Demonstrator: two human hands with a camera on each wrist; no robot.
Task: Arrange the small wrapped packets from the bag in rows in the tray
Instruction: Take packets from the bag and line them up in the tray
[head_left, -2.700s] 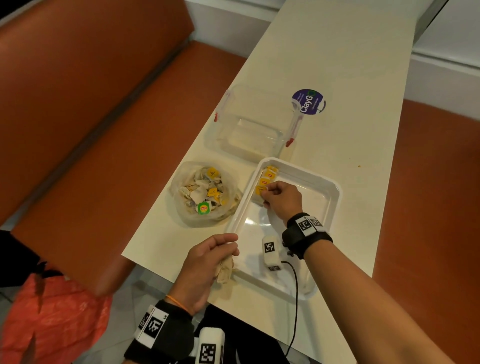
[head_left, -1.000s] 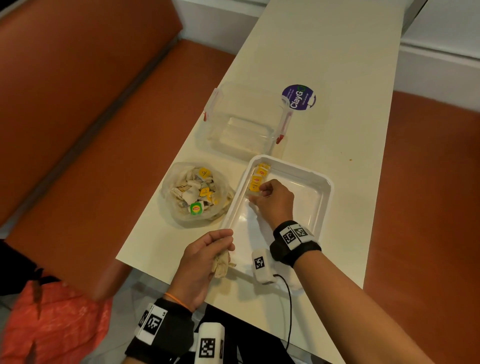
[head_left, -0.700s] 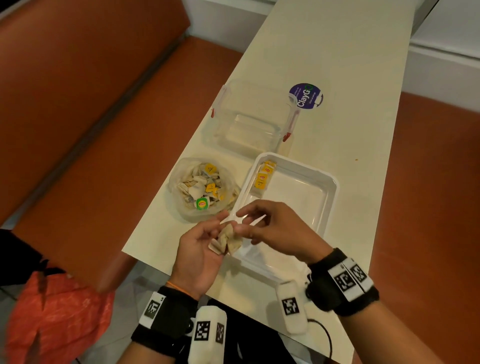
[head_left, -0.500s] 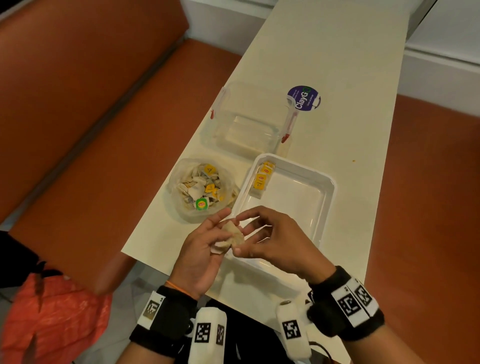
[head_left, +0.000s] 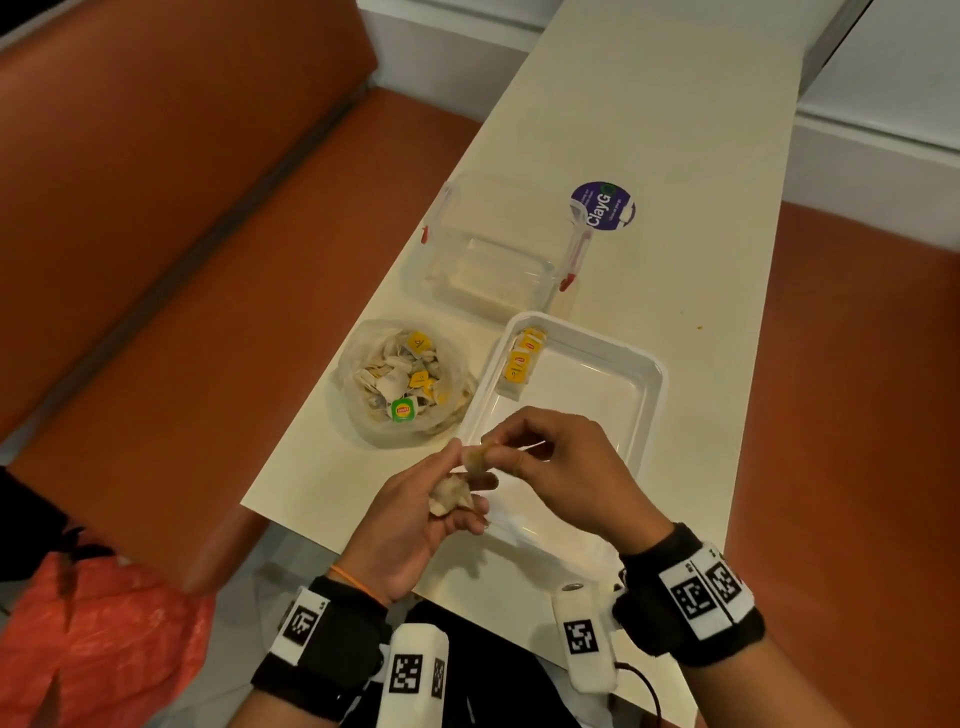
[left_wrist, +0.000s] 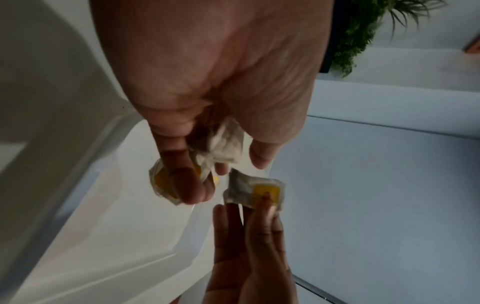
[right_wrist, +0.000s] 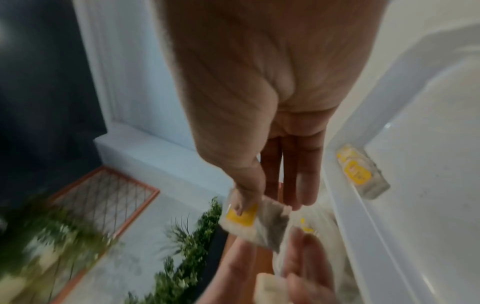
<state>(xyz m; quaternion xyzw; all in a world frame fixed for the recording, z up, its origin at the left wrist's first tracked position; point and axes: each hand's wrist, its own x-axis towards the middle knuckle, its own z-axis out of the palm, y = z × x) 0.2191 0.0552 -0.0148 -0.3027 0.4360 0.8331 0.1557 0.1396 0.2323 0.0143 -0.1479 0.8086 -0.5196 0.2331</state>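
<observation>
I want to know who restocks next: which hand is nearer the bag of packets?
Left. The left hand sits just below the bag's near edge, holding spare packets. The right hand is farther right, over the tray.

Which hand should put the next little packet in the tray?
The right hand, probably. It already pinches one yellow-labelled packet and hovers over the white tray, on the side where the row of packets lies. The left hand is busy holding a bunch of packets.
</observation>
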